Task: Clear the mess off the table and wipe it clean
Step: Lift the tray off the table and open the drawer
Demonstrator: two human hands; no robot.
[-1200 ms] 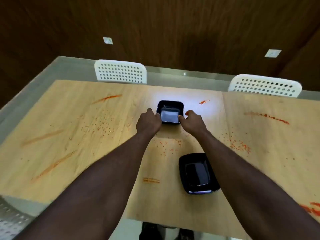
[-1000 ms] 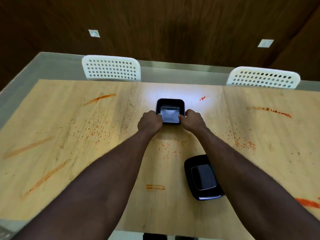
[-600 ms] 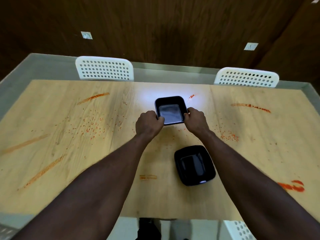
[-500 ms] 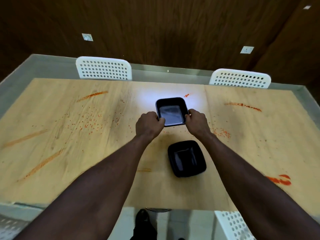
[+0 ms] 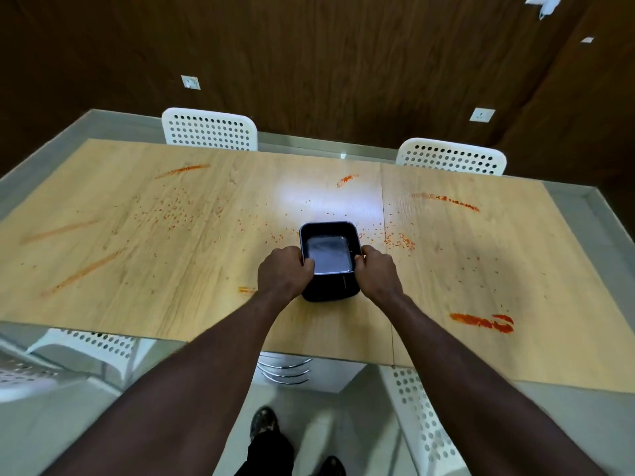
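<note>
- The left hand (image 5: 283, 271) gripped the left rim of a black tray (image 5: 328, 250), its fingers (image 5: 307, 266) curled over the edge at the tray's 8 o'clock.
- The right hand (image 5: 378, 273) held the opposite rim, fingers clamped on it at 4 o'clock.
- That tray lay directly over a second black tray (image 5: 331, 290), whose near wall showed at 6 o'clock. Whether the two touched could not be told.
- Both trays were near the middle of the wooden table (image 5: 171, 252), toward its near edge.
- Red crumbs (image 5: 398, 240) lay scattered at 2 o'clock of the trays, and a thick red smear (image 5: 481, 321) at 4 o'clock.
- A short red streak (image 5: 347, 180) lay at 12 o'clock, and faint orange streaks (image 5: 82, 273) at 9 o'clock.
- White perforated chairs stood at the far edge, one at 11 o'clock (image 5: 209, 130) and one at 1 o'clock (image 5: 450, 158).
</note>
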